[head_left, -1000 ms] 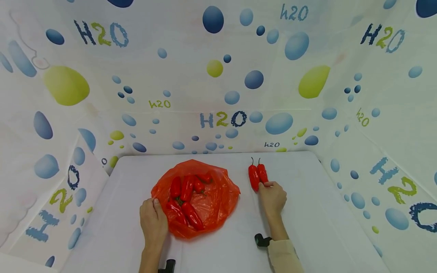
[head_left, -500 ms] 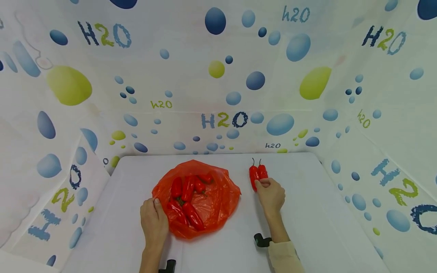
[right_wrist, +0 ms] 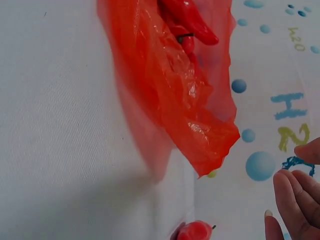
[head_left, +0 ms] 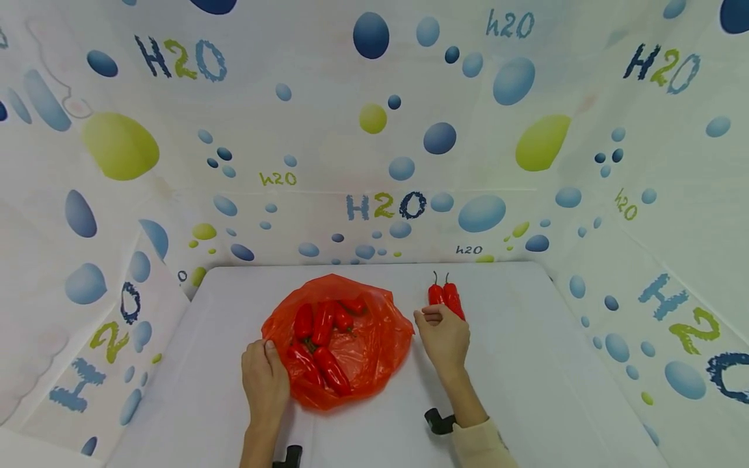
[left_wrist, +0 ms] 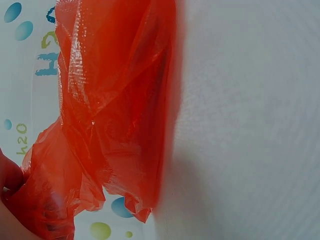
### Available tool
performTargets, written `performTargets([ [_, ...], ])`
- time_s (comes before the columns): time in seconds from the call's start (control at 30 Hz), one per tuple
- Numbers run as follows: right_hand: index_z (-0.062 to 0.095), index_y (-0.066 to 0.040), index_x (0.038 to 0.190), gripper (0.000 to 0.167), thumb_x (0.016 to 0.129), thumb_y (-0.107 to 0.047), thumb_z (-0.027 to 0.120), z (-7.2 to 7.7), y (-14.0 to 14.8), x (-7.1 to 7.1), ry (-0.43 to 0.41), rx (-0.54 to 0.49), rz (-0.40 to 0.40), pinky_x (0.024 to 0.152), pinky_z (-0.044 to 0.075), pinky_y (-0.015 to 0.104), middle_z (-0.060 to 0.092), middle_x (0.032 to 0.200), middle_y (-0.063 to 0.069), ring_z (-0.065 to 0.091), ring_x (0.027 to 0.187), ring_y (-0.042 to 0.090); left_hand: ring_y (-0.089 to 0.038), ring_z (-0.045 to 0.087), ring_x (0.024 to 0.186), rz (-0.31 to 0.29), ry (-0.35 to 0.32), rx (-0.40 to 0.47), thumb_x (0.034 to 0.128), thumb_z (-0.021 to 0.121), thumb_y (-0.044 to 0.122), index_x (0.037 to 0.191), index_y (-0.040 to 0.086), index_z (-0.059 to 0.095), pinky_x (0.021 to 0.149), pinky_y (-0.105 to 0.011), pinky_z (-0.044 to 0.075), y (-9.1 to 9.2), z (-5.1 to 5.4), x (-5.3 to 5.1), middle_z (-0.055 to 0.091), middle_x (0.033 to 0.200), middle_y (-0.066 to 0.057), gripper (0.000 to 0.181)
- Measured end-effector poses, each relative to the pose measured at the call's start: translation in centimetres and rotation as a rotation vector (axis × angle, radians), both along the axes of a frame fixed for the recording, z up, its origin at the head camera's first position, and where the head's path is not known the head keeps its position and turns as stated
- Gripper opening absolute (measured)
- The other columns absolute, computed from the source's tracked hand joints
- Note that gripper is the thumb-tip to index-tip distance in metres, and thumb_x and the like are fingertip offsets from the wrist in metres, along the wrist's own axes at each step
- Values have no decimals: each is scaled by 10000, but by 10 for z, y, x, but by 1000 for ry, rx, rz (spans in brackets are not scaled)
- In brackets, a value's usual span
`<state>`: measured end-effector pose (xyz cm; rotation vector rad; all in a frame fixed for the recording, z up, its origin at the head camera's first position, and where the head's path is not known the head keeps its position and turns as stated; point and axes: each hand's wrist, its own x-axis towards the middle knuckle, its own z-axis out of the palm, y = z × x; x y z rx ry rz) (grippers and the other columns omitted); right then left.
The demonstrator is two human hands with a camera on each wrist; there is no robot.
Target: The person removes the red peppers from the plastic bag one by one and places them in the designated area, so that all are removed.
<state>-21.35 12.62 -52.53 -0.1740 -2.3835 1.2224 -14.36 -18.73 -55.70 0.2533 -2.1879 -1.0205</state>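
Note:
In the head view an orange-red plastic bag lies open, with several red peppers in it. My left hand holds its left rim between thumb and fingers; the left wrist view shows part of that hand on the bag. My right hand is between the bag and two red peppers lying side by side, stems away from me. Its fingers are loosely bent with nothing between them. In the right wrist view the hand has its thumb and fingers apart, not touching the bag.
The white table extends around the bag and peppers. A white sheet printed with blue and green drops and lettering stands behind and at both sides. A black strap piece is at my right wrist.
My right hand has let go of the two peppers and moved left, toward the bag. The peppers lie in about the same place. My left hand has stayed on the bag's rim.

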Motion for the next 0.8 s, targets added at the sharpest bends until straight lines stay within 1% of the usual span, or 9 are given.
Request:
performTargets([
  [0.2, 787, -120, 959, 172, 903, -276, 829, 5, -12, 5, 40, -16, 69, 663, 598, 292, 764, 832, -31, 712, 722, 112, -307, 483, 882, -4, 1, 1, 1097, 478, 102, 1061, -63, 571, 769, -358, 324, 0, 0, 1, 541, 908, -177, 193],
  [0.27, 787, -107, 960, 159, 903, -248, 831, 6, -16, 7, 61, -18, 109, 668, 595, 286, 762, 833, -31, 708, 730, 107, -305, 480, 879, -6, 3, 1, 1097, 479, 102, 1060, -65, 569, 767, -357, 322, 0, 0, 1, 537, 905, -177, 193],
  [0.37, 787, -75, 986, 184, 908, -236, 830, 6, -22, 11, 68, -27, 181, 688, 591, 268, 762, 848, -36, 701, 753, 99, -304, 477, 878, -7, 5, 2, 1097, 478, 103, 1059, -66, 568, 767, -358, 321, 0, 0, 1, 535, 904, -178, 196],
  [0.47, 781, -46, 1019, 216, 913, -227, 830, 4, -29, 14, 58, -36, 255, 706, 589, 251, 763, 867, -35, 693, 770, 96, -308, 478, 873, -4, 8, 4, 1096, 478, 101, 1058, -69, 569, 764, -358, 321, 0, 0, 0, 539, 905, -183, 197],
  [0.53, 778, -49, 1026, 216, 915, -227, 829, 3, -35, 16, 46, -34, 289, 718, 586, 242, 762, 878, -37, 687, 778, 93, -313, 481, 869, -2, 10, 3, 1095, 479, 100, 1056, -70, 570, 760, -360, 324, 0, 0, 0, 545, 906, -188, 197],
  [0.8, 773, -77, 1033, 206, 900, -218, 845, -6, -55, 25, 19, -2, 361, 730, 576, 225, 747, 887, -60, 674, 792, 68, -354, 485, 845, 2, 50, -12, 1085, 481, 71, 1029, -84, 572, 751, -380, 318, -1, -2, -1, 547, 891, -217, 188],
])
